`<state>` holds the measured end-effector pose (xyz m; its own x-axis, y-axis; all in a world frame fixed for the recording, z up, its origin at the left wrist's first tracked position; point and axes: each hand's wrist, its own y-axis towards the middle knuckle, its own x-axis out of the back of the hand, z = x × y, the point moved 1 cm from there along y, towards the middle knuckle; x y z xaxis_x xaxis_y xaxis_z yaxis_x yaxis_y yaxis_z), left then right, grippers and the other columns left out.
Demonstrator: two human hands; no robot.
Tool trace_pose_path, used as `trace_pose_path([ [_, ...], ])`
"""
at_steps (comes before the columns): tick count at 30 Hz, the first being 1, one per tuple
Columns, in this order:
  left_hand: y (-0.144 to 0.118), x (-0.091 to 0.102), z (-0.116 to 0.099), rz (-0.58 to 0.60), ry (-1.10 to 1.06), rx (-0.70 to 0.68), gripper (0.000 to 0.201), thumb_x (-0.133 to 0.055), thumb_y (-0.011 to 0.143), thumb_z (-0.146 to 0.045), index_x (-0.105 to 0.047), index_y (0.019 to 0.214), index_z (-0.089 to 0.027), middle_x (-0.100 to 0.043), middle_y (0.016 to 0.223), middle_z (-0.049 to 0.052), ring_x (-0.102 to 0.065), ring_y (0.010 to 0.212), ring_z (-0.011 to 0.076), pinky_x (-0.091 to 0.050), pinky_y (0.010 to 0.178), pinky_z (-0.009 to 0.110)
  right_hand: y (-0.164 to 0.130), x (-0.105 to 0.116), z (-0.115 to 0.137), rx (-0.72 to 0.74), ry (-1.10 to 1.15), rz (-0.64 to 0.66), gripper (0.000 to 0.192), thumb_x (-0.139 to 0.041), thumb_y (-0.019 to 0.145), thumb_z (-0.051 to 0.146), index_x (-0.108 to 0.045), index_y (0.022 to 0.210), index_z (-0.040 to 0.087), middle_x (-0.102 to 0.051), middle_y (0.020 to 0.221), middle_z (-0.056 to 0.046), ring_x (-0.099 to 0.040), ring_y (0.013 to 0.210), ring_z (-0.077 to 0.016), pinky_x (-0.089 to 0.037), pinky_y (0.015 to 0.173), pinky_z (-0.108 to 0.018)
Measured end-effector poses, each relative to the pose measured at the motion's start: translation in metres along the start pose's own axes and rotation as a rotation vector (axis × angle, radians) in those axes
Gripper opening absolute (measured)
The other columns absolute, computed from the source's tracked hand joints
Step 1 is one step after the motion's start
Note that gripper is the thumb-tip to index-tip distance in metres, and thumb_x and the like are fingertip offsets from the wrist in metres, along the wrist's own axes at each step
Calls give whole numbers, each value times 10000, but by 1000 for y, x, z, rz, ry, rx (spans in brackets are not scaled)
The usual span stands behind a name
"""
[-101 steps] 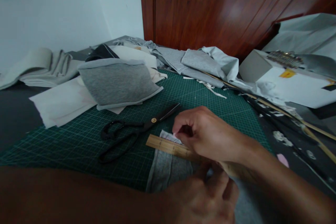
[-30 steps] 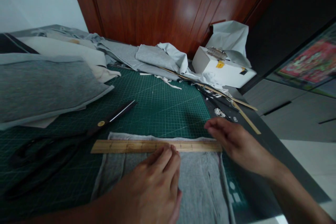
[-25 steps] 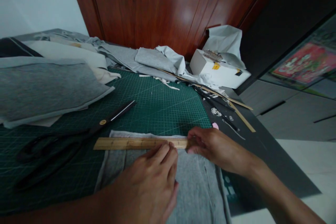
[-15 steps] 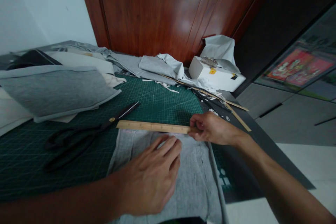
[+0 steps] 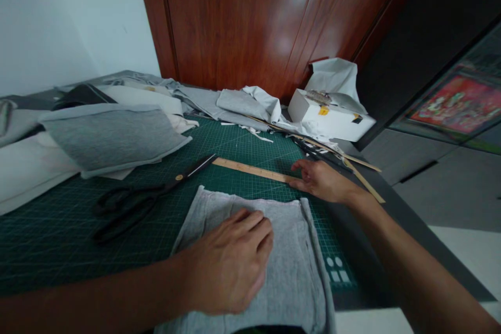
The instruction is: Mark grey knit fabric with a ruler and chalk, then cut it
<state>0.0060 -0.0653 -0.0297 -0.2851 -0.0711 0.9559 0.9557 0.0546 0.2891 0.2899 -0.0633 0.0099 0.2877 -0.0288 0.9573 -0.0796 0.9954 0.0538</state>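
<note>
Grey cloth (image 5: 287, 255) lies at lower centre, the left hand (image 5: 237, 261) resting on it, probably to steady it; whether its bent fingers pinch cannot be told. Beyond, the right hand (image 5: 323, 181), fingers parted, meets the wooden ruler (image 5: 250, 168).

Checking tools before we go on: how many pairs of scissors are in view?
1: the black scissors lie on the green mat, left of the cloth, tip by the ruler. More could be hidden under the fabric pile.
</note>
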Motion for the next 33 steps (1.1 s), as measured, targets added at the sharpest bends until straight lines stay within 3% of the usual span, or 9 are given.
trace_pose_path([
  [4, 1, 1, 0, 32, 10, 6, 324, -495, 996, -333, -672, 1155, -114, -642, 1100, 112, -562, 1045, 281, -450, 921, 439, -18, -6, 40, 132, 50, 43, 241, -696, 933, 362, -734, 1109, 202, -647, 734, 11, -574, 608, -138, -383, 587, -260],
  [8, -1, 5, -4, 55, 77, -1, 353, -461, 1016, -337, -665, 1181, -100, -629, 1070, 106, -556, 1023, 278, -446, 915, 444, -50, -24, 70, 261, 107, 153, 160, -610, 957, 230, -717, 1072, 206, -726, 871, -26, -663, 734, -163, -452, 667, -271],
  [11, -8, 12, -9, 78, 137, 32, 309, -497, 993, -335, -681, 1115, -120, -628, 1040, 102, -558, 981, 283, -459, 876, 464, -70, -37, 71, 205, 68, 110, 273, -523, 1005, 253, -647, 1234, 173, -752, 954, -81, -723, 812, -210, -507, 730, -318],
  [14, -20, 23, -15, 117, 110, 78, 249, -601, 893, -336, -687, 1024, -143, -633, 989, 94, -566, 930, 285, -477, 824, 464, -85, -45, 67, 147, -9, 54, 316, -479, 1039, 316, -619, 1267, 148, -759, 950, -112, -749, 793, -238, -509, 691, -333],
  [20, -43, 40, -15, 147, -16, 192, 204, -592, 876, -250, -694, 1033, -169, -672, 1030, 101, -618, 939, 286, -497, 886, 488, -111, -52, 71, -6, -90, 40, 226, -461, 1042, 315, -603, 1128, 162, -736, 810, -83, -743, 667, -259, -421, 562, -328],
  [26, -49, 49, 10, 225, -9, 244, 244, -560, 816, -117, -676, 1023, -175, -633, 1092, 125, -608, 1007, 311, -514, 893, 511, -133, -58, 79, -59, -267, -28, 174, -482, 1039, 292, -603, 1016, 169, -746, 730, -81, -752, 589, -290, -316, 489, -330],
  [33, -43, 48, 27, 252, -72, 549, 212, -567, 891, -191, -619, 1096, -171, -608, 1083, 122, -646, 1001, 316, -528, 899, 502, -147, -63, 92, -53, -425, -134, 103, -592, 963, 234, -637, 882, 189, -745, 669, -65, -738, 512, -273, -301, 446, -316],
])
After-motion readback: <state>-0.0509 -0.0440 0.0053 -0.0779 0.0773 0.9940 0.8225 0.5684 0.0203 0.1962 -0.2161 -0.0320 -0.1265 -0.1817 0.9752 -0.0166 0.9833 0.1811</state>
